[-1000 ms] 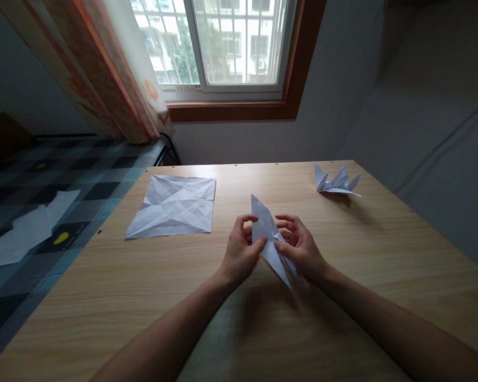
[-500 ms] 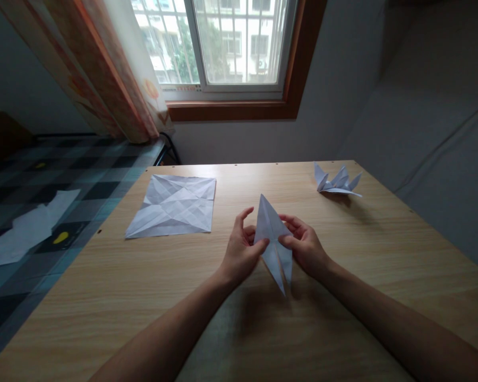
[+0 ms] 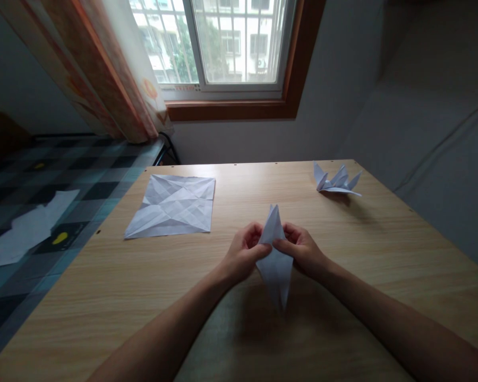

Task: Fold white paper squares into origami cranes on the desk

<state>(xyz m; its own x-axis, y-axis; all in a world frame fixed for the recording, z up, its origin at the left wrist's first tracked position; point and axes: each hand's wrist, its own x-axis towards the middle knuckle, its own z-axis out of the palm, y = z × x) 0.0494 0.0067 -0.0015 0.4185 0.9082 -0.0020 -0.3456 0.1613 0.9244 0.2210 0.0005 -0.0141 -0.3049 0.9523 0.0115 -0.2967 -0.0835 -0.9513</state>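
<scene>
Left hand: the left hand [image 3: 245, 253] is curled, knuckles up, thumb and fingertips pinching the left edge of the folded paper [image 3: 275, 258] at its waist.
Right hand: the right hand [image 3: 302, 250] mirrors it, fingers bent and pinching the right edge of the same piece; the two thumbs nearly meet at the middle.
Forearms: both come in from the near edge, bare, converging toward the centre of the surface [image 3: 115, 286], wrists raised a little.
Folded paper: white, kite-shaped, long and narrow, one point aimed far and up between the hands, the other point hanging near, just over the wood.
Creased sheet: a flat square creased sheet [image 3: 171, 206] lies on the left, far from the hands.
Finished crane: a folded paper crane [image 3: 336, 181] stands at the far right, well apart.
Beyond: a window [image 3: 219, 45] and curtain [image 3: 103, 63] on the far side; a checked bed [image 3: 35, 201] to the left carries loose white paper [image 3: 24, 229].
</scene>
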